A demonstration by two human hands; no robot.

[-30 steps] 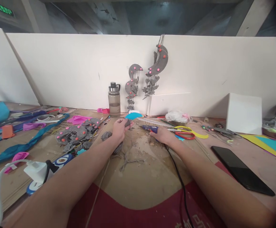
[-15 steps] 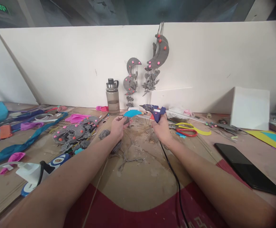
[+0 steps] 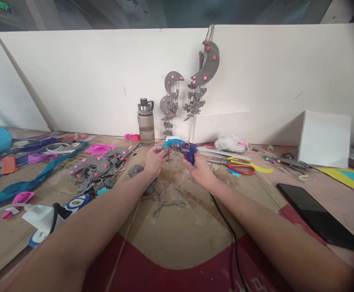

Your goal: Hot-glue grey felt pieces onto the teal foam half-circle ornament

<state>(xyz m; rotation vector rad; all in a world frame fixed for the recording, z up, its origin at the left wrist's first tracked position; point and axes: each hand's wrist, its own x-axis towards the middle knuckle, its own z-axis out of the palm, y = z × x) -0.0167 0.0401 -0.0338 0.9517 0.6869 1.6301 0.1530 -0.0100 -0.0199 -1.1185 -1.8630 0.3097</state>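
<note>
My left hand [image 3: 156, 160] pinches a blue curved piece [image 3: 173, 142] with grey yarn wound on its near end; fingers hide part of it. My right hand [image 3: 198, 165] is wrapped round a dark blue hot glue gun [image 3: 190, 151], with its nozzle at the blue piece. From here I cannot tell whether the tip touches it. A clear glue stick [image 3: 222, 153] seems to stick out behind the gun, and a black cord [image 3: 229, 227] trails down from it. Beside my left wrist sits a ball of grey yarn [image 3: 136, 170], with loose yarn [image 3: 167, 205] on the cardboard.
Grey moon hangings [image 3: 207, 69] lean on the white board behind a water bottle [image 3: 146, 123]. Red-handled scissors [image 3: 240, 168] and a phone [image 3: 319, 217] lie right. Left are a grey yarn moon [image 3: 94, 168], felt scraps [image 3: 43, 178] and a power strip with a plug [image 3: 39, 219].
The glue gun has moved left in my right hand, and its nozzle now overlaps the blue piece. My left hand still holds the piece in nearly the same place.
</note>
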